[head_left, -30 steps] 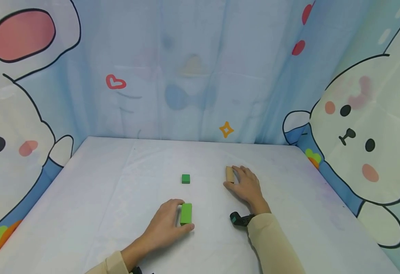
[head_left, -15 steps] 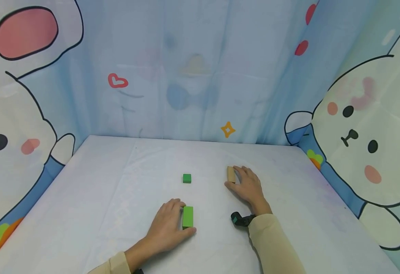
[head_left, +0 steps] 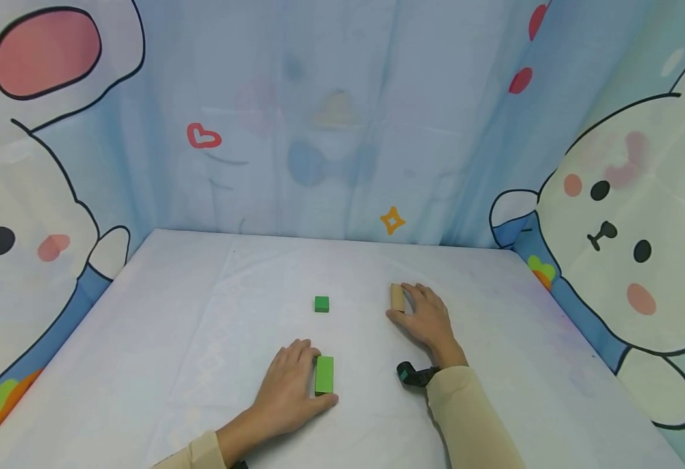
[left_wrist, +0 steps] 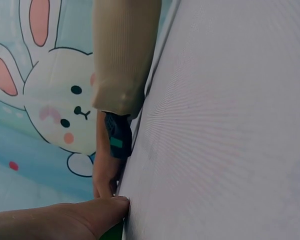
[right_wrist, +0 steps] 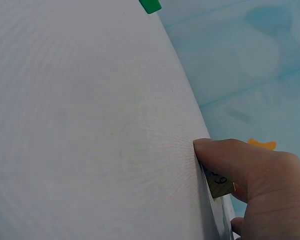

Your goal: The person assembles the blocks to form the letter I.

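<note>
In the head view, my left hand (head_left: 289, 391) pinches a bright green rectangular block (head_left: 324, 375) lengthwise, index finger at its far end and thumb at its near end. Only a sliver of that green block (left_wrist: 113, 233) shows behind the thumb in the left wrist view. Farther right, my right hand (head_left: 427, 319) pinches a plain wooden block (head_left: 397, 298) the same way. A dark printed digit shows on the wooden block (right_wrist: 220, 185) in the right wrist view, partly covered by the thumb. A small darker green cube (head_left: 321, 304) stands alone, beyond the left hand and left of the wooden block.
A white cloth covers the table (head_left: 231, 312). Behind it hangs a light blue curtain (head_left: 248, 182), with cartoon rabbits printed at both sides. A black wrist device (head_left: 415, 374) sits at the right sleeve's cuff.
My left hand and the bright green block have shifted slightly toward me. The right hand stays at the wooden block; the whole head view has drifted a little.
</note>
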`<state>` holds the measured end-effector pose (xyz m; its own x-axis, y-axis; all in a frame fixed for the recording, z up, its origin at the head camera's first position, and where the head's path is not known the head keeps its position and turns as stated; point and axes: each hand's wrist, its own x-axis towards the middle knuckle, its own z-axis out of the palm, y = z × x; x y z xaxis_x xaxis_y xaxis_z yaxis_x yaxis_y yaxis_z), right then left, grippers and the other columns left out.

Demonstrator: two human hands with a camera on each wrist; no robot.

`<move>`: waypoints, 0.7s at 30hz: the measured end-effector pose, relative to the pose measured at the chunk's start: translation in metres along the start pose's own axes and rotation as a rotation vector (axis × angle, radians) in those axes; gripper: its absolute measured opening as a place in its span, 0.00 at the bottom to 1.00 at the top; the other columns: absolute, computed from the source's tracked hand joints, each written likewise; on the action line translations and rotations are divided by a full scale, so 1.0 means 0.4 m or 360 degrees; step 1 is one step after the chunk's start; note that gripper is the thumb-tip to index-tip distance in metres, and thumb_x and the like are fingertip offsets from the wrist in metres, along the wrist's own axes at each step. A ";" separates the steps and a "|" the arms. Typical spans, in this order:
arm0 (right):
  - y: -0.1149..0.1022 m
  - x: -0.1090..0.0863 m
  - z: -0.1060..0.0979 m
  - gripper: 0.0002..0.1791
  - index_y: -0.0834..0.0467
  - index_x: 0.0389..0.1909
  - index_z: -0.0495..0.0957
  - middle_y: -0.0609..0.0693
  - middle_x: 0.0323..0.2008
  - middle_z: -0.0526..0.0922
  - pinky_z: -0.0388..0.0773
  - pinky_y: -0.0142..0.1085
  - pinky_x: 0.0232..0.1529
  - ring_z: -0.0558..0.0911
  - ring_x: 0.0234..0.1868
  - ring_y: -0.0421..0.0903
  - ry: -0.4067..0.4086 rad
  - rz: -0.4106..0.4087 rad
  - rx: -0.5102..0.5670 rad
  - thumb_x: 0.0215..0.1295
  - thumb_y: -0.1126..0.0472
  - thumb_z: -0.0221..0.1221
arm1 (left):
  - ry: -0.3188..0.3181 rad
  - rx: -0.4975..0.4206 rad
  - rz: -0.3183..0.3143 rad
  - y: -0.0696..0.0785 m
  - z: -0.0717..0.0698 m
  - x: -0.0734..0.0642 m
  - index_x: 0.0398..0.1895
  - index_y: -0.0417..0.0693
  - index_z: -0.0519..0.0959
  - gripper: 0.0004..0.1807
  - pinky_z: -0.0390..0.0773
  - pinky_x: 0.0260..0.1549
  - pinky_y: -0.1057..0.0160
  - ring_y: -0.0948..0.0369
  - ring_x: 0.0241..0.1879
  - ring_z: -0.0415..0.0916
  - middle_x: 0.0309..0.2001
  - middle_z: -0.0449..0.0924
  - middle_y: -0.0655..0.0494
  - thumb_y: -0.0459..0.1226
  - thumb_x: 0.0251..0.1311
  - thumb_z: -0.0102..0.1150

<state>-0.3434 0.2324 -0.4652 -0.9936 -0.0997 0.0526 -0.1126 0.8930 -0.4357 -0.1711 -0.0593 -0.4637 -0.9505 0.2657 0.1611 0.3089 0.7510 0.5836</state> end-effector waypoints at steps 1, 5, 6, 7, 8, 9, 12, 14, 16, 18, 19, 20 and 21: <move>-0.001 0.000 -0.001 0.46 0.57 0.80 0.58 0.68 0.80 0.52 0.47 0.66 0.78 0.52 0.80 0.70 0.0003 0.0001 0.0003 0.67 0.41 0.61 | -0.0007 0.0002 -0.0003 0.000 0.000 0.000 0.64 0.40 0.71 0.39 0.56 0.76 0.39 0.41 0.76 0.60 0.73 0.66 0.37 0.53 0.57 0.72; -0.007 -0.003 -0.003 0.46 0.56 0.79 0.60 0.67 0.80 0.54 0.48 0.65 0.78 0.52 0.80 0.69 0.0015 0.0017 0.0018 0.66 0.41 0.62 | -0.0024 0.0005 -0.0010 0.003 -0.002 0.000 0.63 0.39 0.71 0.39 0.55 0.76 0.38 0.41 0.77 0.59 0.73 0.65 0.36 0.54 0.57 0.72; -0.009 -0.004 -0.004 0.45 0.57 0.79 0.60 0.67 0.80 0.54 0.48 0.65 0.78 0.52 0.80 0.69 0.0016 0.0024 0.0024 0.66 0.42 0.62 | -0.0026 0.0003 -0.0011 0.003 -0.003 0.000 0.63 0.39 0.71 0.39 0.55 0.76 0.38 0.41 0.76 0.59 0.73 0.65 0.36 0.54 0.57 0.72; -0.010 -0.005 -0.004 0.45 0.57 0.79 0.60 0.67 0.80 0.54 0.48 0.66 0.78 0.53 0.80 0.69 0.0019 0.0029 0.0028 0.66 0.42 0.62 | -0.0030 0.0007 -0.0012 0.004 -0.004 0.000 0.63 0.39 0.71 0.39 0.55 0.76 0.38 0.42 0.76 0.59 0.73 0.65 0.37 0.54 0.57 0.72; -0.011 -0.006 -0.005 0.45 0.57 0.79 0.60 0.67 0.80 0.54 0.48 0.66 0.78 0.53 0.80 0.69 0.0019 0.0033 0.0031 0.66 0.42 0.62 | -0.0032 0.0011 -0.0011 0.005 -0.004 0.000 0.63 0.39 0.72 0.39 0.55 0.76 0.38 0.42 0.76 0.59 0.73 0.65 0.37 0.54 0.56 0.72; -0.011 -0.007 -0.005 0.45 0.57 0.79 0.60 0.67 0.80 0.54 0.48 0.66 0.78 0.53 0.80 0.69 0.0018 0.0037 0.0034 0.65 0.42 0.62 | -0.0034 0.0015 -0.0012 0.005 -0.005 0.000 0.63 0.39 0.72 0.39 0.55 0.76 0.38 0.42 0.76 0.59 0.73 0.65 0.37 0.54 0.56 0.72; -0.011 -0.007 -0.005 0.45 0.57 0.79 0.60 0.68 0.80 0.54 0.48 0.66 0.78 0.52 0.80 0.70 0.0020 0.0039 0.0033 0.65 0.42 0.62 | -0.0038 0.0017 -0.0015 0.006 -0.006 -0.001 0.63 0.39 0.72 0.40 0.56 0.76 0.39 0.42 0.76 0.60 0.73 0.66 0.37 0.55 0.56 0.72; -0.009 -0.007 -0.004 0.45 0.57 0.79 0.60 0.68 0.80 0.54 0.48 0.66 0.78 0.53 0.80 0.70 0.0021 0.0037 0.0023 0.66 0.42 0.62 | -0.0039 0.0021 -0.0018 0.007 -0.006 -0.001 0.63 0.39 0.72 0.40 0.56 0.76 0.39 0.42 0.76 0.60 0.73 0.66 0.37 0.55 0.56 0.72; -0.007 -0.006 -0.003 0.45 0.57 0.79 0.60 0.68 0.79 0.54 0.48 0.66 0.78 0.53 0.80 0.70 0.0020 0.0036 0.0011 0.66 0.42 0.62 | -0.0038 0.0024 -0.0019 0.007 -0.006 -0.001 0.63 0.39 0.72 0.40 0.56 0.76 0.39 0.42 0.76 0.60 0.73 0.66 0.37 0.55 0.55 0.72; -0.006 -0.004 -0.002 0.45 0.57 0.79 0.60 0.68 0.79 0.54 0.48 0.66 0.78 0.53 0.80 0.70 0.0022 0.0036 0.0005 0.66 0.42 0.62 | -0.0036 0.0027 -0.0018 0.006 -0.006 -0.001 0.63 0.39 0.72 0.40 0.56 0.76 0.39 0.42 0.76 0.60 0.73 0.66 0.37 0.55 0.55 0.72; -0.006 -0.004 -0.001 0.45 0.57 0.79 0.60 0.68 0.79 0.54 0.48 0.66 0.78 0.53 0.79 0.70 0.0025 0.0035 0.0001 0.66 0.42 0.62 | -0.0034 0.0028 -0.0017 0.005 -0.005 0.000 0.63 0.39 0.72 0.40 0.56 0.76 0.38 0.42 0.76 0.60 0.73 0.66 0.37 0.55 0.55 0.73; -0.006 -0.004 -0.001 0.45 0.57 0.79 0.60 0.68 0.79 0.54 0.48 0.66 0.78 0.53 0.79 0.70 0.0023 0.0034 0.0001 0.66 0.42 0.62 | -0.0034 0.0028 -0.0017 0.005 -0.005 0.000 0.63 0.39 0.72 0.40 0.56 0.76 0.38 0.42 0.76 0.60 0.73 0.66 0.37 0.55 0.55 0.72; -0.006 -0.003 0.000 0.45 0.57 0.79 0.60 0.68 0.79 0.54 0.48 0.66 0.78 0.53 0.79 0.70 0.0023 0.0035 0.0004 0.65 0.42 0.62 | -0.0035 0.0028 -0.0019 0.004 -0.005 0.001 0.63 0.40 0.72 0.40 0.56 0.76 0.39 0.42 0.76 0.59 0.73 0.66 0.37 0.55 0.56 0.72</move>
<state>-0.3418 0.2303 -0.4641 -0.9957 -0.0736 0.0562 -0.0909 0.8937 -0.4393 -0.1710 -0.0592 -0.4612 -0.9532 0.2697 0.1368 0.2983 0.7647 0.5711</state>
